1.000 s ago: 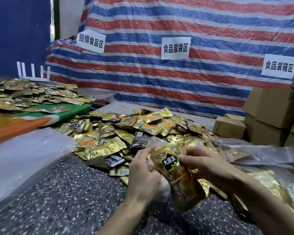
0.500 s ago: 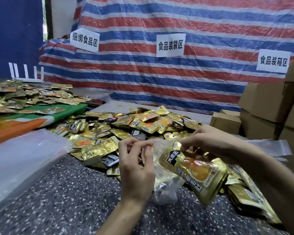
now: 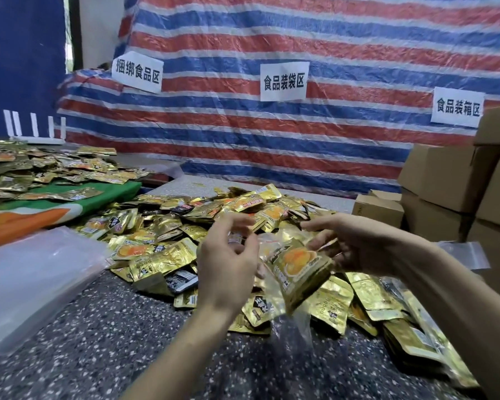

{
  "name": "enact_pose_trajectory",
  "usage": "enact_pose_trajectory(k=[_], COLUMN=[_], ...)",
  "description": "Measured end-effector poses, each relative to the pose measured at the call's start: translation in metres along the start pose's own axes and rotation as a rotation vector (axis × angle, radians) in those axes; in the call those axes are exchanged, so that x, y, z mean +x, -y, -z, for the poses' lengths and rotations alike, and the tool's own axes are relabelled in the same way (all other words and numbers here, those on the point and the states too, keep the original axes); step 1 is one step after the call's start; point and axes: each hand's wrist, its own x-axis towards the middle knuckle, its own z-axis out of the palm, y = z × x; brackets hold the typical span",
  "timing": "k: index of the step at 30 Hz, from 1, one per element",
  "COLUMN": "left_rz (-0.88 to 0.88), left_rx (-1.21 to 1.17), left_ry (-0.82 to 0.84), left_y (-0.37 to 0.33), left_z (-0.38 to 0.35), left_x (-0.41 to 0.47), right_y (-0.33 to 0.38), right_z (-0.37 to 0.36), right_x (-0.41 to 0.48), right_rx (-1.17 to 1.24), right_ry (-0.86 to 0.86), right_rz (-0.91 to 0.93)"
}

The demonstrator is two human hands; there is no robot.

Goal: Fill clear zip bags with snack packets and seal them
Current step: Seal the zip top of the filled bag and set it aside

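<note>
1. My right hand [image 3: 355,246] grips a clear zip bag [image 3: 290,321] with its fingers curled round the bag's right side. It holds the bag tilted in the air above the counter [image 3: 113,342].
2. A stack of gold snack packets [image 3: 298,264] sits in the upper part of the bag. The slack, clear bottom hangs empty below them.
3. My left hand [image 3: 228,264] is just beside the bag's mouth with its fingers curled. It is blurred, and I cannot tell whether it pinches the plastic or holds nothing. My hands are apart, with the bag between them.
4. I judge that the filling is about finished and the sealing has not begun.
5. The next move probably calls for shaking the stack down into the slack bottom so that the mouth is free. Then I would pinch the zip strip at one end and run along it.
6. If the bag needs more packets, the loose pile [image 3: 162,249] lies on the counter close behind my hands.
</note>
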Motion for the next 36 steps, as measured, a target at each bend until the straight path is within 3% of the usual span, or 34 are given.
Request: enact_pose_trajectory(k=[5,10,13,16,19,25,29,33,36], left_rz=[0.0,0.309,0.348,0.347,0.342,0.365,0.381,0.328,0.316], left_rx=[0.236,0.172,0.233,0.356,0.464,0.618,0.706,0.594,0.482], left_ry=[0.121,0.557,0.708,0.832,0.835,0.847,0.94,0.947,0.976], left_y=[-0.022,-0.037,-0.043,-0.045,-0.038,-0.045,-0.045,-0.043,-0.049], left_z=[-0.001,0.003,0.012,0.02,0.02,0.02,0.015,0.03,0.047], left_x=[0.044,0.082,0.104,0.115,0.116,0.124,0.13,0.137,0.144], right_y=[-0.005,-0.008,-0.002,0.011,0.024,0.037,0.035,0.032,0.033], right_z=[-0.005,-0.009,0.0,0.013,0.021,0.006,0.004,0.013,0.027], right_x=[0.008,0.025,0.027,0.023,0.014,0.005,0.006,0.003,0.002], right_rx=[0.02,0.174,0.081,-0.023,-0.226,-0.631,-0.706,-0.817,-0.603], right_ry=[0.024,0.076,0.092,0.265,0.386,0.169,0.105,0.075,0.142], right_rz=[0.026,-0.018,0.012,0.134,0.228,0.416,0.465,0.583,0.746])
